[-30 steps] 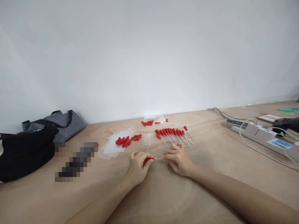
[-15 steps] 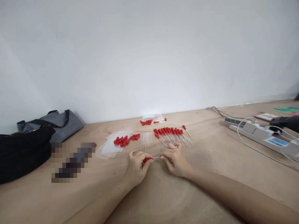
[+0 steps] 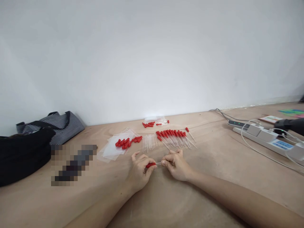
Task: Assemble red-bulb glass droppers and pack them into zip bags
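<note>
My left hand (image 3: 142, 171) pinches a red rubber bulb (image 3: 150, 165) between thumb and fingers. A thin clear tube (image 3: 158, 163) runs from the bulb to my right hand (image 3: 175, 165), whose fingertips are closed on it. Beyond my hands lies a row of droppers with red bulbs (image 3: 172, 133) and clear stems. Left of the row are bare clear tubes (image 3: 149, 142), side by side. Loose red bulbs (image 3: 123, 143) rest on and beside clear plastic bags (image 3: 110, 151).
More red bulbs (image 3: 148, 125) lie near the wall by another plastic bag. A white power strip (image 3: 268, 139) with plugs and cables is at the right. Striped (image 3: 66, 126) and black bags (image 3: 23, 155) sit at the left, beside a blurred-out item.
My hands have shifted slightly, with the bulb and tube a little lower in view. The fingers of my right hand are drawn in closer around the tube.
</note>
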The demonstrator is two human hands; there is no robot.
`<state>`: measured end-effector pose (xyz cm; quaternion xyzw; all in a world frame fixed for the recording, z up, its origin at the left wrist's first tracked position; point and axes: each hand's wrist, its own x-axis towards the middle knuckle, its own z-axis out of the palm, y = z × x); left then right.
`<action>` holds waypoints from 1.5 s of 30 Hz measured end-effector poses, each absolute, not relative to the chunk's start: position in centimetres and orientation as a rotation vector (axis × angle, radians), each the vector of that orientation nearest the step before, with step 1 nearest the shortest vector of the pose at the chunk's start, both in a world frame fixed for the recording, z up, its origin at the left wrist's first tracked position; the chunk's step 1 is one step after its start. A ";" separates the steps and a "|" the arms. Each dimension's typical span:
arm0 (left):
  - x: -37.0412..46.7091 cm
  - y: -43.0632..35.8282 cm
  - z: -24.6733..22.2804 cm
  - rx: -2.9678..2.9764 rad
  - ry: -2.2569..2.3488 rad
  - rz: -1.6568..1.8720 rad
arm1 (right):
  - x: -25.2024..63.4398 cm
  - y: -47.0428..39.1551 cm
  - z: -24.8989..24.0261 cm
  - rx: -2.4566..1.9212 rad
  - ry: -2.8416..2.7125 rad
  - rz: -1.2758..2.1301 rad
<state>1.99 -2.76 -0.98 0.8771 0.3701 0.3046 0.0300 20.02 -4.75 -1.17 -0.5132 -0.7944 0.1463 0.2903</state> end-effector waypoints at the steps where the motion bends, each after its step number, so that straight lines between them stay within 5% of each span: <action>1: 2.0 -2.8 -1.0 2.710 1.132 0.942 | 20.0 -4.7 -1.2 -1.378 -2.115 0.410; 27: 2.0 -2.8 -0.9 2.822 1.031 1.023 | 19.9 -4.4 -1.2 -1.467 -2.061 0.658; 39: 1.8 -1.4 -0.8 2.680 1.315 0.998 | 21.1 -4.0 0.6 -1.427 -2.323 0.035; 45: 0.2 0.8 -1.1 2.573 1.869 1.084 | 22.5 0.8 -0.1 -1.818 -1.856 -0.039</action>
